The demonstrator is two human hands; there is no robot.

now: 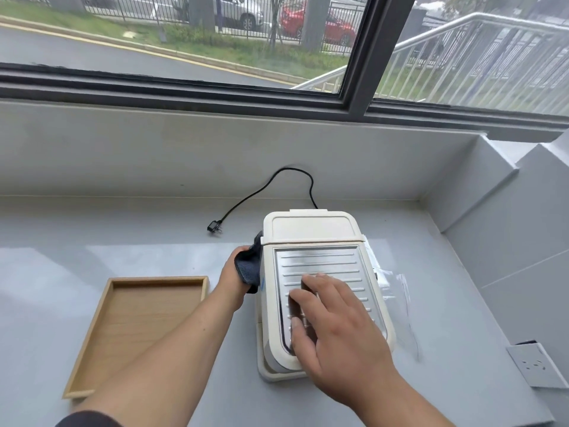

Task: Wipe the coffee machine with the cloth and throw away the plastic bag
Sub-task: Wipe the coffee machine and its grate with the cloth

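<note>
Dark cloth (248, 270) in left grip (233, 269) at left edge of coffee machine (311, 227); right grip (335, 322) flat, empty, on its top.

The fingers of the left hand (233, 269) are hidden by the cloth (250, 269) and the machine (311, 227). The bag (397, 289) is partly covered by the machine's right side, and the near corner of the tray (138, 315) is masked by the left forearm (172, 343).

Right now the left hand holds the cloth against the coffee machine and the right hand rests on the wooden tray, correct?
No: the head view shows the right hand resting on top of the coffee machine, not the wooden tray. The left hand does hold the cloth.
</note>
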